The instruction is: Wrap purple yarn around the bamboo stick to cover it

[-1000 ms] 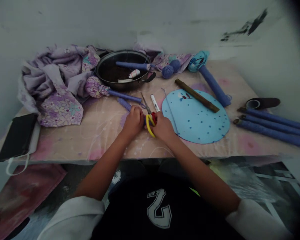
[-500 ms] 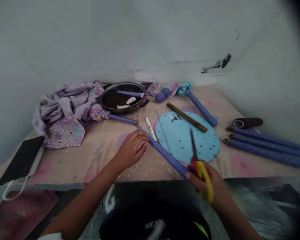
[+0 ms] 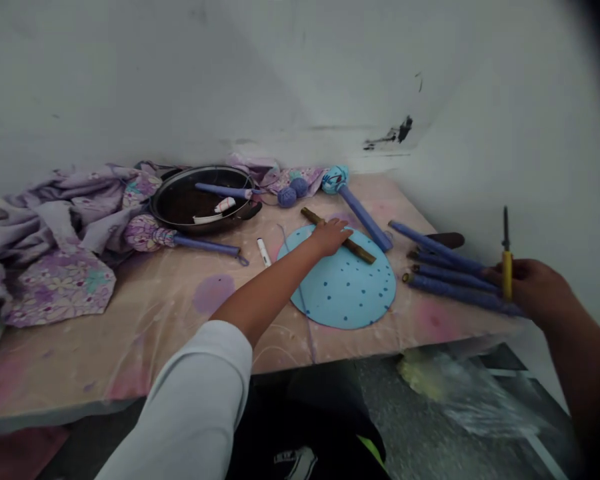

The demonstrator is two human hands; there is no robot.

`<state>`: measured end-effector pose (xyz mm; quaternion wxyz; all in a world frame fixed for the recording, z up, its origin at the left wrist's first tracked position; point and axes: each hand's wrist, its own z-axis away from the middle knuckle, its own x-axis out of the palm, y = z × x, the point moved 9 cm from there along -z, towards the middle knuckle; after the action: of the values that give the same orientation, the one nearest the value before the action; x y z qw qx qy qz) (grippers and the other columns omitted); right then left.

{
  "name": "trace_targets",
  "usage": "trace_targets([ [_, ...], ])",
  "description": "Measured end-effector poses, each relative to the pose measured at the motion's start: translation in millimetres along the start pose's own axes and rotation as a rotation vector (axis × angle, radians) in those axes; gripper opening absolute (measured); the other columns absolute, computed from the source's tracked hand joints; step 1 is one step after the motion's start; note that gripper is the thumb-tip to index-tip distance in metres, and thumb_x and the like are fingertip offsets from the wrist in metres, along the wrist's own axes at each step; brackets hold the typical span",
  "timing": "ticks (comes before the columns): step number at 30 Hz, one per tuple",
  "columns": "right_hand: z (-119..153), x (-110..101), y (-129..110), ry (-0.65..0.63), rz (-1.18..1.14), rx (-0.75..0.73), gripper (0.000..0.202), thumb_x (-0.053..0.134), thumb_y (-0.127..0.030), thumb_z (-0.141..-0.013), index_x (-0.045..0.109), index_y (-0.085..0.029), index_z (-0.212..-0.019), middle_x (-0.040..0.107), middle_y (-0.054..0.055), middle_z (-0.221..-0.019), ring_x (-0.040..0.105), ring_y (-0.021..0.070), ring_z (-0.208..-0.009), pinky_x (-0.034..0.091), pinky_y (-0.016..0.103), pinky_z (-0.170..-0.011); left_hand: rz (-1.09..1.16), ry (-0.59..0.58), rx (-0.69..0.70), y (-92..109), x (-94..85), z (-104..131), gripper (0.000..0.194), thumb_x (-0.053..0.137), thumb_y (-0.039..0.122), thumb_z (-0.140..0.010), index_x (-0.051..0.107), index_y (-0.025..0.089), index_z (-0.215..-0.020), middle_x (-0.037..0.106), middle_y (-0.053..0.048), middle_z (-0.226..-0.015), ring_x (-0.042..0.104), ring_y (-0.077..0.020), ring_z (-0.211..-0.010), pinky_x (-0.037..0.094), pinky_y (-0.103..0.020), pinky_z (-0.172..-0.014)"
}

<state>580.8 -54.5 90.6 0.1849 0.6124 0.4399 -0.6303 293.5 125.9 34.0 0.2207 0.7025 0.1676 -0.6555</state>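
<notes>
Left of frame: crumpled purple floral cloth [image 3: 60, 267]. Centre: left hand [image 3: 333, 236], palm down, fingers draped over bare brown wooden stick [image 3: 361, 251] lying across light-blue dotted round pad [image 3: 340, 293]; whether gripped, cannot tell. Right of frame: long blue-wrapped stick [image 3: 430, 244] angled over bundled blue-wrapped sticks [image 3: 455, 293], near end at right hand [image 3: 533, 283], which grasps yellow-handled scissors [image 3: 507, 270], blades up. Step in hand, seemingly: setting wrapped stick with others, reaching for brown one. Next move likely calls for releasing wrapped stick alone, closing left fingers.
</notes>
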Motion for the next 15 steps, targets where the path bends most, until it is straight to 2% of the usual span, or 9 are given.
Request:
trace_targets([
  [1,-7.4,11.9,10.1,-0.094,0.002,0.061,0.031,0.068,-0.049,-0.069,0.063,-0.018,-0.072,0.063,0.015,-0.067,0.055,0.0195,-0.054,0.04,0.038,-0.057,-0.017,-0.011,0.015,0.7,1.5,-5.8,0.04,0.039,0.01,-0.086,0.05,0.017,-0.124,0.037,-0.015,-0.145,0.032,-0.0317,-0.132,0.026,-0.059,-0.102],
  [3,-13.3,24.7,24.9,-0.151,0.05,0.17,0.03,0.064,-0.048,-0.071,0.063,-0.019,-0.076,0.062,0.016,-0.07,0.054,0.0204,-0.055,0.04,0.037,-0.058,-0.033,-0.009,0.051,1.2,2.6,-10.9,0.034,0.038,0.01,-0.087,0.055,0.015,-0.116,0.048,-0.015,-0.136,0.039,-0.0296,-0.127,0.024,-0.059,-0.102],
  [4,-13.1,30.2,26.2,-0.17,0.056,0.179,0.031,0.06,-0.048,-0.074,0.063,-0.017,-0.081,0.062,0.017,-0.072,0.054,0.0213,-0.057,0.041,0.037,-0.059,-0.038,0.0,0.076,1.9,2.5,-11.2,0.034,0.035,0.009,-0.087,0.055,0.013,-0.114,0.054,-0.016,-0.129,0.044,-0.0277,-0.122,0.023,-0.057,-0.103],
  [6,-9.5,26.4,26.6,-0.078,0.124,0.209,0.039,0.055,-0.045,-0.076,0.063,-0.012,-0.097,0.063,0.024,-0.079,0.057,0.0259,-0.063,0.041,0.039,-0.061,-0.049,0.034,0.138,6.0,-0.1,-8.5,0.035,0.031,0.007,-0.088,0.056,0.011,-0.112,0.062,-0.015,-0.114,0.053,-0.0244,-0.11,0.024,-0.052,-0.103],
  [8,-2.3,13.0,21.2,0.064,0.17,0.237,0.055,0.054,-0.045,-0.076,0.056,-0.006,-0.115,0.063,0.031,-0.089,0.061,0.0314,-0.075,0.041,0.041,-0.063,-0.051,0.128,0.17,12.6,-11.9,-1.8,0.036,0.029,0.007,-0.088,0.056,0.012,-0.112,0.063,-0.014,-0.111,0.054,-0.0231,-0.106,0.027,-0.048,-0.1],
  [10,5.1,1.2,8.7,0.142,0.177,0.246,0.065,0.054,-0.046,-0.076,0.051,-0.003,-0.124,0.061,0.035,-0.096,0.061,0.035,-0.084,0.04,0.042,-0.064,-0.054,0.285,0.171,23.4,-33.8,11.8,0.038,0.029,0.007,-0.089,0.054,0.014,-0.116,0.06,-0.014,-0.116,0.052,-0.0226,-0.11,0.028,-0.043,-0.098],
  [12,10.4,-2.4,-12.9,0.129,0.166,0.226,0.064,0.055,-0.046,-0.075,0.052,-0.005,-0.123,0.062,0.034,-0.097,0.061,0.0355,-0.086,0.039,0.042,-0.065,-0.082,0.404,0.235,44.8,-54.3,35.0,0.037,0.029,0.011,-0.091,0.053,0.017,-0.118,0.059,-0.013,-0.118,0.05,-0.0227,-0.111,0.029,-0.041,-0.095],
  [15,18.5,11.7,-67.0,0.049,0.171,0.094,0.053,0.053,-0.046,-0.077,0.056,-0.011,-0.117,0.064,0.03,-0.094,0.061,0.0326,-0.08,0.039,0.041,-0.063,-0.115,0.444,0.255,65.6,-69.6,82.1,0.035,0.03,0.014,-0.092,0.051,0.021,-0.119,0.059,-0.012,-0.114,0.051,-0.0234,-0.106,0.033,-0.04,-0.086],
])
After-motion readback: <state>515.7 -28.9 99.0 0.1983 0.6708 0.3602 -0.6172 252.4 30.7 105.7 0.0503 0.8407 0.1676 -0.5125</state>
